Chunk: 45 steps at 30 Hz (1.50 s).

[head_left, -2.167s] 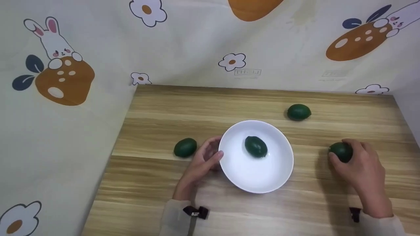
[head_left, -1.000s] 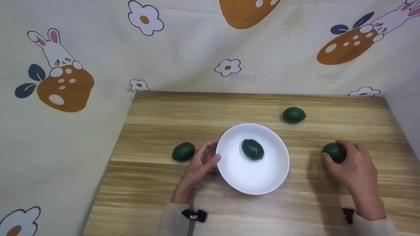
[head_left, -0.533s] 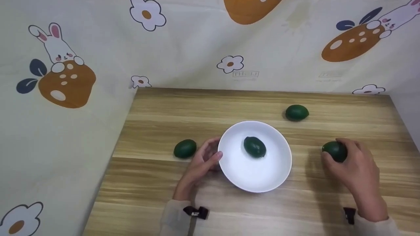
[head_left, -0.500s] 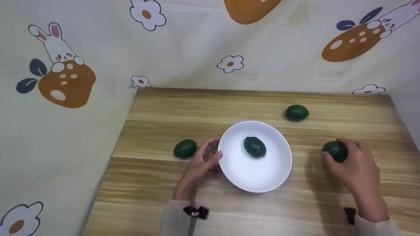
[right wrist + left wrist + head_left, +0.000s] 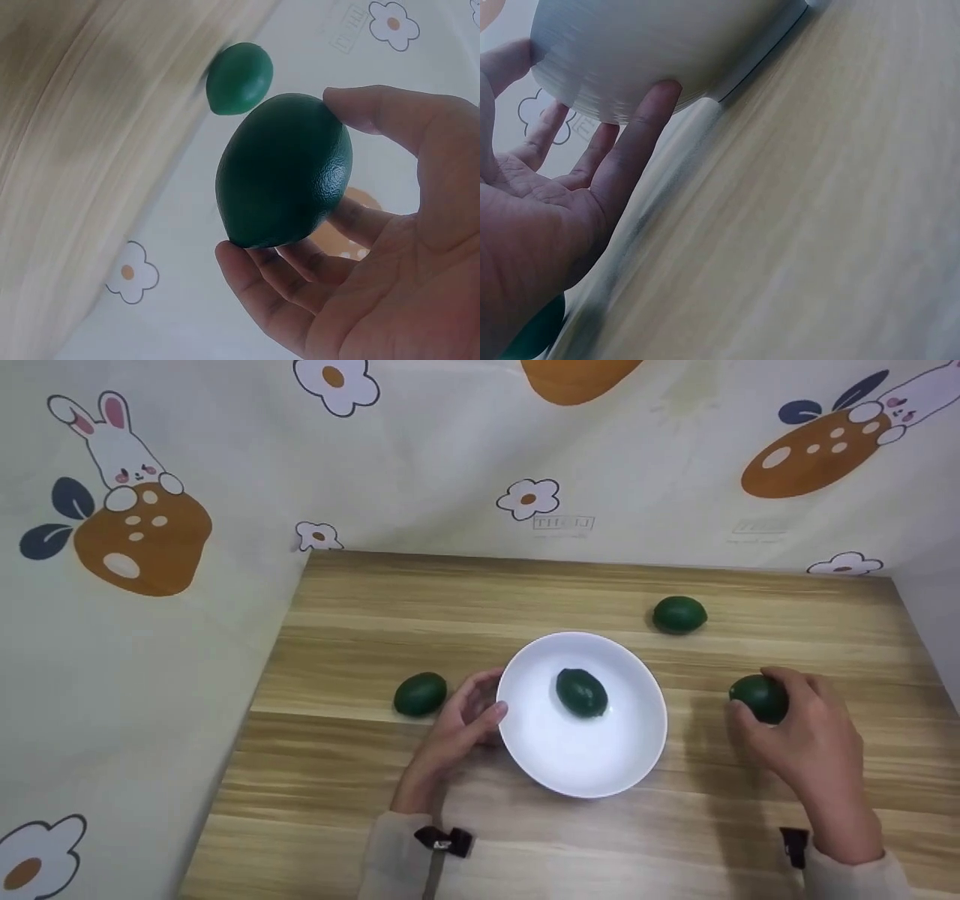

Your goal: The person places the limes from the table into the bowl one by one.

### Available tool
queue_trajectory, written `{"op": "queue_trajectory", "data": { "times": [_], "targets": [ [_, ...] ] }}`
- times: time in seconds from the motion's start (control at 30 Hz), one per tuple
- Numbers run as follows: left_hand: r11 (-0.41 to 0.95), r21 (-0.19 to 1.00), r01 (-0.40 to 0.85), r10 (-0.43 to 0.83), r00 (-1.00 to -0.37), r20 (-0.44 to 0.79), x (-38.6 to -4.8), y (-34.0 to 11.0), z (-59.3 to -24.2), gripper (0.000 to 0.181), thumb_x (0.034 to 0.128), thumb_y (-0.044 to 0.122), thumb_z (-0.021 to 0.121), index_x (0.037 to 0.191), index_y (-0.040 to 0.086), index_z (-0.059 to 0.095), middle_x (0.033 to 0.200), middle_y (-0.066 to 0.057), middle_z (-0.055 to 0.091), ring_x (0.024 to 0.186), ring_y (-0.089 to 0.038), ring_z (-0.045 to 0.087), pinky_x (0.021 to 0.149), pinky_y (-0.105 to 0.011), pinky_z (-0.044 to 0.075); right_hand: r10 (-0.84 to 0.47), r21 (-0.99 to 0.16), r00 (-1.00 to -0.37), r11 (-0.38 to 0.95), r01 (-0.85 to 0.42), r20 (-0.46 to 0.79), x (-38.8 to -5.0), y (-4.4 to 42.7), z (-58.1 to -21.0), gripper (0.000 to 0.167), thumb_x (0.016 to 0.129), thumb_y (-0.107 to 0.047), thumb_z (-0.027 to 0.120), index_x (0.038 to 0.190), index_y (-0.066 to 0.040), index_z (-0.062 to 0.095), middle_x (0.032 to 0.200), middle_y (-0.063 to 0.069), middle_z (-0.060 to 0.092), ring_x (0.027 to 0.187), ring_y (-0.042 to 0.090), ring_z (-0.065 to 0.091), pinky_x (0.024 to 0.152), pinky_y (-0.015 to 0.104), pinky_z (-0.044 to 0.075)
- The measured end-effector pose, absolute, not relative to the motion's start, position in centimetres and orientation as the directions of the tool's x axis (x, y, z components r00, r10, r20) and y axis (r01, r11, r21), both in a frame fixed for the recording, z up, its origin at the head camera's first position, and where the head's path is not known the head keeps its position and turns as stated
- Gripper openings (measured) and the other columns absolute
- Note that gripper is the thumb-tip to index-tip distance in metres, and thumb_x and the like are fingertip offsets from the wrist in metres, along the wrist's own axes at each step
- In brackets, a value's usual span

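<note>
A white bowl (image 5: 581,761) stands near the middle of the table, with a dark green lime (image 5: 581,693) inside. My left hand (image 5: 454,731) holds the bowl's left side, thumb at the rim. In the left wrist view, its fingers (image 5: 630,154) spread against the outer wall of the bowl (image 5: 637,45). To the right, my right hand (image 5: 814,742) pinches another lime (image 5: 757,697) between thumb and fingers. The right wrist view has this lime (image 5: 285,172) held at the fingertips, off the tabletop.
One lime (image 5: 420,694) lies left of the bowl, close to my left hand. Another lime (image 5: 679,615) rests behind the bowl to the right. A patterned cloth (image 5: 420,457) stands up behind the wooden table (image 5: 360,765) and along its sides.
My right hand and its lime have shifted slightly left and away from me. The left hand keeps its hold on the bowl. The whole head view has drifted a little.
</note>
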<state>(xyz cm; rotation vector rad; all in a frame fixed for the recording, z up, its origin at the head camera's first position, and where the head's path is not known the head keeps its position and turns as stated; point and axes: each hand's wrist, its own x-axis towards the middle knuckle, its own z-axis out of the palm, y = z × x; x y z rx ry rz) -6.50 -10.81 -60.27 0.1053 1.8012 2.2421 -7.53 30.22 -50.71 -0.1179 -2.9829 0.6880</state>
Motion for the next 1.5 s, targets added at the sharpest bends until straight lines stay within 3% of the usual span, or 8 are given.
{"op": "queue_trajectory", "data": {
  "times": [0.5,0.8,1.5],
  "targets": [
    [-0.184,0.969,-0.163,0.232,-0.965,-0.118,-6.6,-10.8,-60.0,0.058,0.1024,0.020,0.069,0.155,0.009,0.046,0.161,-0.014,0.050,0.148,-0.031,0.050,0.100,-0.035,0.058,0.070,-0.465,-0.988,0.885,0.000,0.134,-7.1,29.4,-50.1,0.061,0.089,-0.023,0.082,0.139,0.005,0.061,0.139,0.042,0.053,0.118,0.059,0.055,0.089,0.078,0.047],
    [-0.191,0.969,-0.155,0.243,-0.964,-0.106,-6.5,-11.0,-60.1,0.058,0.1028,0.020,0.068,0.154,0.008,0.045,0.159,-0.016,0.050,0.142,-0.029,0.055,0.090,-0.035,0.061,0.071,-0.449,-0.989,0.894,0.005,0.132,-6.8,28.6,-49.5,0.060,0.089,-0.024,0.082,0.139,0.003,0.062,0.140,0.042,0.052,0.115,0.059,0.056,0.087,0.076,0.047],
    [-0.165,0.979,-0.119,0.230,-0.970,-0.080,-6.3,-10.8,-60.2,0.057,0.1030,0.022,0.069,0.154,0.009,0.047,0.160,-0.014,0.052,0.149,-0.030,0.051,0.111,-0.035,0.052,0.042,-0.510,-0.978,0.857,-0.070,0.206,-6.5,27.7,-49.9,0.060,0.089,-0.025,0.083,0.135,0.007,0.062,0.137,0.040,0.057,0.117,0.057,0.059,0.090,0.075,0.047]
  ]
}}
